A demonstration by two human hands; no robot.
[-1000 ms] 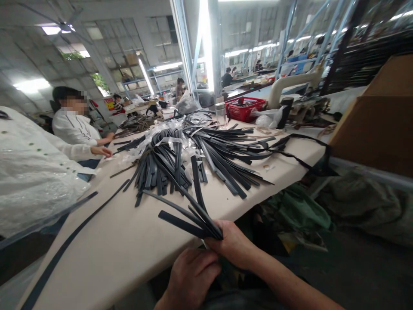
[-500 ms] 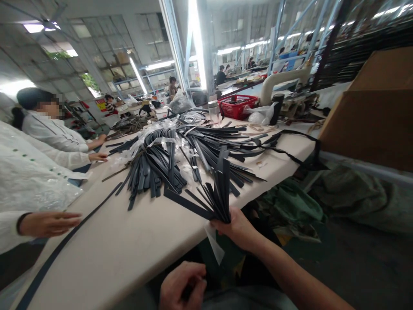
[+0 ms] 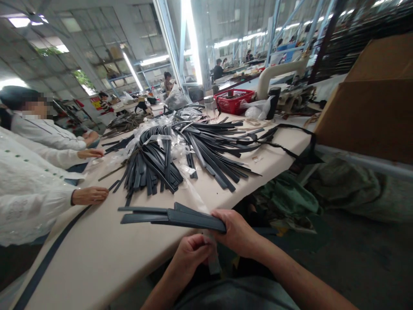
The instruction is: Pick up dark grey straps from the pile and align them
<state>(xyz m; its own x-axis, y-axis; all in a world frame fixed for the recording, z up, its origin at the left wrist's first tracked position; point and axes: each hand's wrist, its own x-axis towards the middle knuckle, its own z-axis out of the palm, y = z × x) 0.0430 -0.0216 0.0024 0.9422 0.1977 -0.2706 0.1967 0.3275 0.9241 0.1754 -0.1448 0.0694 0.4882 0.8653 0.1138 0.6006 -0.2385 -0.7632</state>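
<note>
My right hand is wrapped round a bundle of dark grey straps, which look like leather and lie sideways over the table's near edge. Just below it, my left hand pinches a strip of clear plastic that hangs under the bundle. More of this thin plastic runs up behind the straps onto the pale table. Beyond the bundle lies a large pile of similar straps, partly bound with clear wrap.
At the left, a co-worker's hand touches a long dark strap on the table. At the back stand a red basket, a clear jar and a dark bottle. A cardboard box is at the right.
The bundle in my right hand has swung from upright to lying leftward. My left hand has risen and now pinches the plastic strip. The co-worker's near hand has moved right onto the long strap.
</note>
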